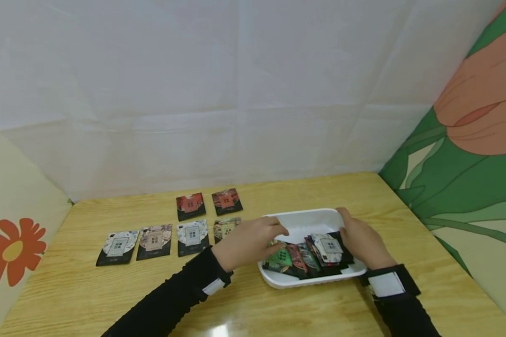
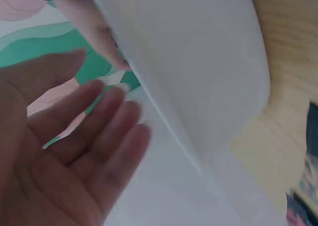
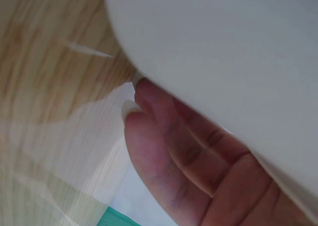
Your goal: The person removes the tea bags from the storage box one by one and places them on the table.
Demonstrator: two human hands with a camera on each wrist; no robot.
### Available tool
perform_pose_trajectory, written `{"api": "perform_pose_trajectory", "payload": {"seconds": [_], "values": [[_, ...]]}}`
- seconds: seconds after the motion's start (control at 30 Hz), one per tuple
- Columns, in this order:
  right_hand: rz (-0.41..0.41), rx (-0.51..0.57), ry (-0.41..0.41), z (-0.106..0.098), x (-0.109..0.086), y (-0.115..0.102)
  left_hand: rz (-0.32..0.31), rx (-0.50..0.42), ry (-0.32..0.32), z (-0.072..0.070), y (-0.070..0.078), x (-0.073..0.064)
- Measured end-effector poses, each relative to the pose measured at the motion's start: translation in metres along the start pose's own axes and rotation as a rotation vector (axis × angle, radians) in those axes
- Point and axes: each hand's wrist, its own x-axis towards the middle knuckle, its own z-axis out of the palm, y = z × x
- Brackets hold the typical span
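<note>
My right hand grips the right rim of a white plastic tray; in the right wrist view its fingers lie along the outside wall. Inside the tray lie several small printed packets: a green-labelled one at left, a red-labelled one beside it, and a white-labelled one on top of a pile at right. My left hand hovers over the tray's left edge. Its fingers are loosely bent with nothing between them in the left wrist view.
Left of the tray, a row on the wooden table has packets with white, pinkish, white and yellowish labels, the last partly behind my left hand. Two red-labelled packets lie behind. A white cloth hangs at the back.
</note>
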Motion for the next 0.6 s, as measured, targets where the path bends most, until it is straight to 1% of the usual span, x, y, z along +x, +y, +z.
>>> {"api": "perform_pose_trajectory", "payload": {"seconds": [0.13, 0.2, 0.23, 0.33, 0.5, 0.6], "values": [[-0.009, -0.002, 0.009, 0.0, 0.0, 0.0, -0.059, 0.025, -0.181, 0.012, 0.009, 0.008], [-0.014, -0.004, 0.013, 0.001, -0.001, 0.0, -0.086, 0.06, -0.245, 0.018, 0.012, 0.011], [-0.014, -0.004, 0.013, 0.001, -0.001, 0.0, -0.097, 0.079, -0.264, 0.021, 0.013, 0.012], [-0.016, -0.006, 0.012, 0.001, -0.001, 0.0, -0.125, 0.14, -0.293, 0.028, 0.013, 0.015], [-0.018, -0.004, 0.011, 0.001, -0.002, -0.001, -0.149, 0.221, -0.291, 0.034, 0.012, 0.018], [-0.013, -0.002, 0.011, 0.0, -0.002, 0.0, -0.162, 0.248, -0.283, 0.036, 0.012, 0.02]]}}
